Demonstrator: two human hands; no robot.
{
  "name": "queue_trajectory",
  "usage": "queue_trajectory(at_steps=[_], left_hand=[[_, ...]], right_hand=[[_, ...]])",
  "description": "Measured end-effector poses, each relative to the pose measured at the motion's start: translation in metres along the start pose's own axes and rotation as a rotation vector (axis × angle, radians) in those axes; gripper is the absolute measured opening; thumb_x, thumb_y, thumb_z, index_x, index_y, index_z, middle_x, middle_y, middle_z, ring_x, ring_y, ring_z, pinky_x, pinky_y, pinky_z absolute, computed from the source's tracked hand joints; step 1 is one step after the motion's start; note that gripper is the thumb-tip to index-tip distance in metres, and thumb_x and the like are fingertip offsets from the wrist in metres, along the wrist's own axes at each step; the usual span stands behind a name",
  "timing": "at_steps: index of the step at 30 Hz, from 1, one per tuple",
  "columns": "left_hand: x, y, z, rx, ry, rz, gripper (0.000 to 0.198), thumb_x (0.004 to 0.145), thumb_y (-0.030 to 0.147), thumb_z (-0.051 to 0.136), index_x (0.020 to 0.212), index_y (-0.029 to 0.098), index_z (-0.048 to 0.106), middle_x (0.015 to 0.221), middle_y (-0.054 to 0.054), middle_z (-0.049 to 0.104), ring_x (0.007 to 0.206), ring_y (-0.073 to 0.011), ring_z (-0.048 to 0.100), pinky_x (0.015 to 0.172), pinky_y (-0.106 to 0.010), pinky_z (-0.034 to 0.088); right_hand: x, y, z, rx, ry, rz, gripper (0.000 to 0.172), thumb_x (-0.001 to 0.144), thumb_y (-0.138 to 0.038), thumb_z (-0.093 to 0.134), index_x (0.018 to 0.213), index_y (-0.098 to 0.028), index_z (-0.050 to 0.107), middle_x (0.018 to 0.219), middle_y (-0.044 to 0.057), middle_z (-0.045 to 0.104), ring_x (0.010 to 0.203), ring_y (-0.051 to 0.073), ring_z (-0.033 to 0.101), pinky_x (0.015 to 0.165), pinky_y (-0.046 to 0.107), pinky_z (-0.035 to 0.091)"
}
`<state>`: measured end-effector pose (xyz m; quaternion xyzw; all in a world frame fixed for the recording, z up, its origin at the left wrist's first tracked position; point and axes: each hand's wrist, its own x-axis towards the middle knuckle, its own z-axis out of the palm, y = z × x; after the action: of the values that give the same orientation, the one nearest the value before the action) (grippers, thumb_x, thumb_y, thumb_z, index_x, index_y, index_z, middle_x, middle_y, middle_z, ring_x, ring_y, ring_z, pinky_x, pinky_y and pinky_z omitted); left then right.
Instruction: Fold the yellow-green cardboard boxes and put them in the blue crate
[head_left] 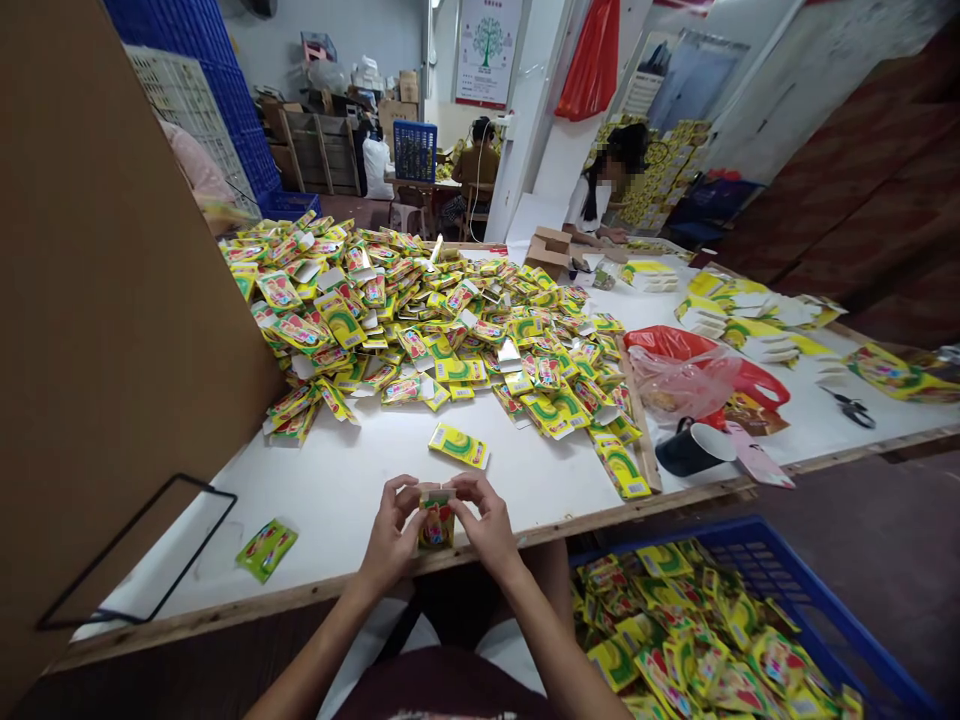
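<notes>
Clearly, your left hand (pixel 391 528) and right hand (pixel 486 525) both pinch one small printed carton (pixel 436 524), nearer you than the carton heap (pixel 420 310); a green sachet (pixel 267 550) lies front-left of that heap.

The left hand (pixel 391 530) and right hand (pixel 486 522) hold a small box (pixel 436 525) between them at the near edge of a white surface (pixel 367 465). One yellow box (pixel 459 445) lies just beyond, before a large heap of boxes (pixel 420 310). A green packet (pixel 267 549) lies to the left; to the right are a dark mug (pixel 679 453) and, lower down, a blue basket (pixel 814 592) of packets.
</notes>
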<state>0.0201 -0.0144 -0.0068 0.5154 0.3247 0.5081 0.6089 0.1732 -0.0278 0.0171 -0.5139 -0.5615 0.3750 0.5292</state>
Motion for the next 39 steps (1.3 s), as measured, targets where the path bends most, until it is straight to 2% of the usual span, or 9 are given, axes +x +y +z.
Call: queue_trajectory(at_steps=[6,12,15,19,23,25,30,36,39], left_hand=[[-0.031,-0.003,-0.002,0.262,0.041,0.046,0.025,0.086,0.024,0.051,0.111,0.02,0.05,0.116,-0.011,0.059,0.114,-0.0217,0.054,0.098,-0.04,0.043],[-0.047,-0.014,-0.008,0.415,0.029,0.189,0.029,0.085,0.02,0.05,0.114,0.025,0.053,0.111,-0.007,0.06,0.11,-0.0205,0.056,0.096,-0.038,0.047],[-0.05,-0.012,-0.009,0.454,0.014,0.218,0.031,0.085,0.017,0.05,0.115,0.026,0.053,0.111,-0.006,0.061,0.109,-0.0196,0.057,0.094,-0.036,0.048],[-0.027,-0.001,-0.004,0.458,-0.044,0.162,0.031,0.086,0.018,0.046,0.114,0.024,0.057,0.115,-0.006,0.063,0.11,-0.0206,0.056,0.097,-0.037,0.045],[0.012,0.006,0.001,0.441,-0.004,0.125,0.026,0.085,0.023,0.047,0.104,0.021,0.065,0.114,-0.007,0.064,0.108,-0.0218,0.058,0.097,-0.039,0.044],[0.023,0.006,0.001,0.427,-0.009,0.088,0.025,0.083,0.027,0.051,0.102,0.02,0.066,0.108,-0.007,0.067,0.103,-0.022,0.06,0.092,-0.038,0.047],[0.017,0.005,-0.004,0.361,0.039,0.007,0.025,0.082,0.033,0.054,0.098,0.02,0.068,0.103,-0.007,0.069,0.097,-0.0212,0.062,0.087,-0.034,0.049],[0.017,0.007,0.002,0.31,0.168,-0.029,0.025,0.079,0.033,0.057,0.095,0.017,0.067,0.084,-0.005,0.069,0.074,-0.017,0.062,0.07,-0.028,0.052],[0.02,0.006,0.002,0.294,0.178,-0.053,0.023,0.079,0.033,0.056,0.091,0.016,0.067,0.079,-0.004,0.069,0.072,-0.0168,0.062,0.067,-0.027,0.052]], right_hand=[[-0.031,-0.019,-0.005,-0.111,0.001,0.034,0.014,0.079,-0.017,0.058,0.092,-0.022,0.062,0.093,0.004,0.066,0.091,0.02,0.062,0.085,0.034,0.049],[-0.046,-0.02,-0.007,-0.116,-0.038,-0.036,0.015,0.079,-0.015,0.057,0.09,-0.024,0.061,0.097,0.004,0.067,0.095,0.021,0.061,0.086,0.036,0.048],[-0.051,-0.019,-0.007,-0.129,-0.031,-0.042,0.017,0.079,-0.013,0.056,0.091,-0.025,0.061,0.097,0.003,0.067,0.095,0.02,0.061,0.086,0.035,0.047],[-0.035,-0.011,-0.003,-0.166,0.018,-0.062,0.021,0.081,-0.013,0.053,0.095,-0.024,0.063,0.095,0.003,0.066,0.094,0.019,0.06,0.085,0.033,0.047],[0.001,0.004,0.001,-0.16,0.029,-0.044,0.016,0.08,-0.018,0.053,0.089,-0.021,0.067,0.091,0.004,0.067,0.088,0.019,0.062,0.079,0.033,0.049],[0.012,0.009,0.002,-0.139,0.0,-0.014,0.014,0.08,-0.023,0.056,0.089,-0.02,0.067,0.091,0.005,0.068,0.085,0.019,0.063,0.076,0.032,0.051],[0.011,0.007,0.006,-0.124,-0.042,-0.031,0.016,0.082,-0.029,0.057,0.09,-0.02,0.067,0.094,0.006,0.068,0.086,0.019,0.063,0.077,0.032,0.051],[0.017,0.001,0.009,-0.165,-0.011,0.025,0.015,0.081,-0.031,0.057,0.086,-0.019,0.065,0.081,0.004,0.067,0.072,0.018,0.063,0.069,0.031,0.052],[0.022,0.002,0.007,-0.134,-0.033,0.052,0.014,0.081,-0.03,0.056,0.081,-0.019,0.064,0.078,0.003,0.066,0.07,0.019,0.063,0.067,0.031,0.052]])
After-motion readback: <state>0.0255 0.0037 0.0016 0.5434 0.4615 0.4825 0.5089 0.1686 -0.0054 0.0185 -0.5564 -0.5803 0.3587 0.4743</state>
